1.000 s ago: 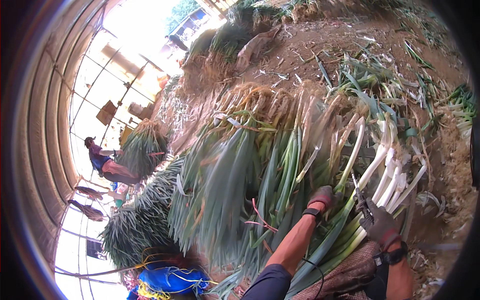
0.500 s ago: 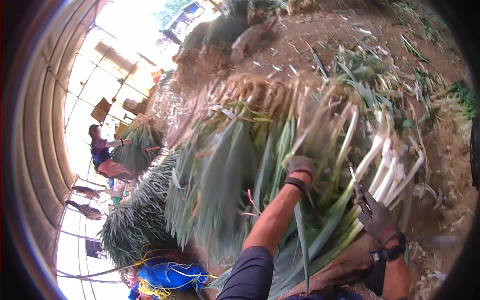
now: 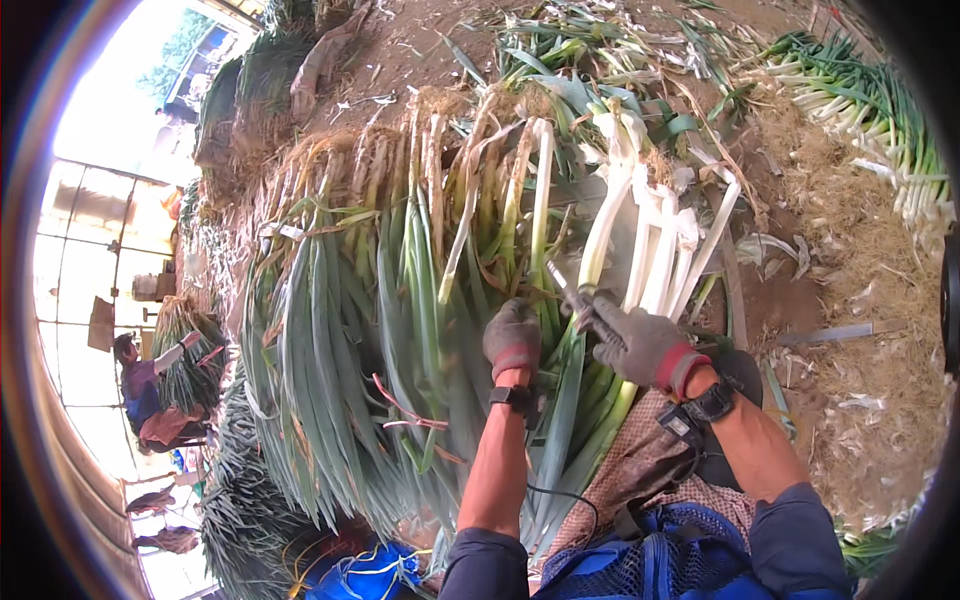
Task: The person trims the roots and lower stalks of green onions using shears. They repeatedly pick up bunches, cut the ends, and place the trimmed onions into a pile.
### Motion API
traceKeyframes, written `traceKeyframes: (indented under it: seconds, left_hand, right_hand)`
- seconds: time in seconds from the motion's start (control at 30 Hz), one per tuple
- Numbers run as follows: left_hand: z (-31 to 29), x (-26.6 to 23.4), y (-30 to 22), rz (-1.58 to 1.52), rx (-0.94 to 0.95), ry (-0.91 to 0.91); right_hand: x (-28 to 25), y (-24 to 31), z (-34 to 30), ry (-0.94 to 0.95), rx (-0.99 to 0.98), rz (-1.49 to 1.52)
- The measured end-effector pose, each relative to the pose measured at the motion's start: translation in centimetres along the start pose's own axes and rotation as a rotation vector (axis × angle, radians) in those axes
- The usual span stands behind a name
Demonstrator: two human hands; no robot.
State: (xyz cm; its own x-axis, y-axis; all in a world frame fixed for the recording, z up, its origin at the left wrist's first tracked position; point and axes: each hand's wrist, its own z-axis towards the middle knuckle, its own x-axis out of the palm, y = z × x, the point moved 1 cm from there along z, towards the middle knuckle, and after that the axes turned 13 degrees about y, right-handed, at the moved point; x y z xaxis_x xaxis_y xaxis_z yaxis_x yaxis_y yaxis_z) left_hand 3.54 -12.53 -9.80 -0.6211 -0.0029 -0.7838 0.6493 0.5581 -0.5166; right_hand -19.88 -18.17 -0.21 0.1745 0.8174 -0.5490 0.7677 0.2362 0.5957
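Observation:
A large heap of long green onions (image 3: 320, 290), their rooty ends pointing away from me, spreads in front of my hands. My left hand (image 3: 512, 340), in a grey glove with a red cuff, is closed in a fist low among the stalks; what its fingers hold is hidden. Close by on its right, my right hand (image 3: 640, 345), gloved alike, grips a dark hand tool with a slim metal nozzle (image 3: 565, 285) that points up and left. Beyond that hand lie several peeled green onions (image 3: 655, 245) with bright white shafts, their green leaves running down toward my lap.
More peeled green onions (image 3: 870, 120) lie in a row at the far right. Roots and peelings (image 3: 840, 250) litter the ground. Another person (image 3: 150, 390) sits at the left beside a bundle of green onions (image 3: 190, 350). A blue bag (image 3: 365, 575) with yellow cord rests lower left.
The view has swung, so the heap now appears farther left. My left hand has come nearer my right hand, which still holds the nozzle tool.

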Motion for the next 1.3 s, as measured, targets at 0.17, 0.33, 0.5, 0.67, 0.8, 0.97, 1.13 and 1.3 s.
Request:
traceKeyframes:
  seconds: [0.17, 0.33, 0.5, 0.67, 0.8, 0.97, 1.13, 1.3]
  left_hand:
    - [1.1, 0.0, -0.6, 0.062, -0.074, 0.058]
    - [1.8, 0.5, -1.4, 0.261, -0.152, 0.077]
    - [1.9, 0.0, -1.0, -0.049, -0.072, 0.055]
    - [1.5, -0.8, -0.7, -0.234, -0.063, -0.173]
    - [0.0, -0.2, -0.4, -0.299, -0.041, -0.179]
    - [-1.6, 2.0, -0.1, 0.138, -0.044, -0.116]
    - [-0.1, 3.8, 0.1, 0.385, -0.022, -0.113]
    - [2.0, 4.6, 0.1, 0.329, -0.104, 0.09]
  right_hand:
    - [-1.4, 0.6, 2.5, -0.008, -0.059, -0.02]
    - [-4.8, 1.2, 5.8, -0.096, -0.039, -0.003]
    - [-3.8, 1.2, 1.6, 0.209, -0.026, -0.063]
    - [-3.4, 1.6, 1.2, 0.181, -0.05, -0.01]
    - [-3.4, 2.0, 2.8, 0.123, -0.024, -0.044]
    - [-4.6, 1.4, 5.4, -0.007, -0.043, -0.076]
    - [-7.1, 0.1, 12.0, -0.317, -0.077, -0.026]
    - [-7.9, -0.8, 13.2, -0.281, -0.067, -0.063]
